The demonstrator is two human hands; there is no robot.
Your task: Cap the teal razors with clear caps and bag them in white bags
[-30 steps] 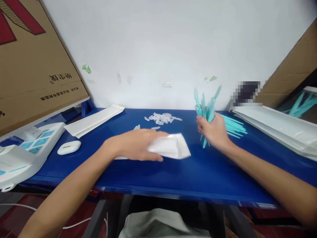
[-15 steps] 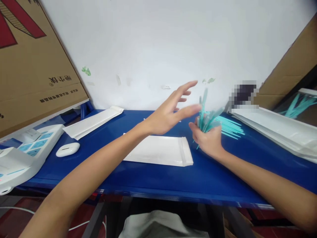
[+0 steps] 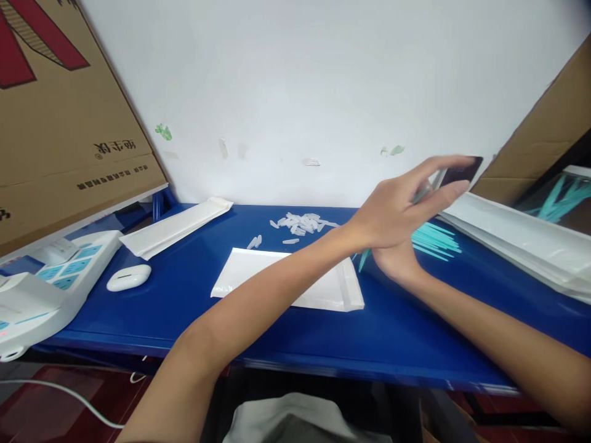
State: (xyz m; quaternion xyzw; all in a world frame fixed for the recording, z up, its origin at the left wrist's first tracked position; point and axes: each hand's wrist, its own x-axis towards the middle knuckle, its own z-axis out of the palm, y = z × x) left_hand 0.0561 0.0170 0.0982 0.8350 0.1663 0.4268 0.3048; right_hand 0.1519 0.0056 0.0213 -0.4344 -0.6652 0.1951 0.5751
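Note:
My left hand (image 3: 397, 206) reaches across my right, its thumb and index finger closed on a dark, flat, phone-like object (image 3: 455, 176) by the wall. Below it, my right hand (image 3: 398, 261) is mostly covered, its fingers hidden; ends of the teal sticks (image 3: 363, 259) it holds poke out at its left. More teal sticks (image 3: 436, 241) lie on the blue table just right of the hands. A white flat packet (image 3: 327, 292) lies partly under my left forearm. Behind it, several small translucent pieces (image 3: 302, 223) are heaped.
Another white packet (image 3: 178, 227) lies at the back left, near a white earbud case (image 3: 128, 278) and a power strip (image 3: 87, 264). White packets (image 3: 517, 246) are stacked at the right. A large cardboard box (image 3: 69, 123) stands on the left.
My left hand has moved right, across my right hand, and closed on the dark object. The heap of translucent pieces has come into sight. My right hand has hardly moved.

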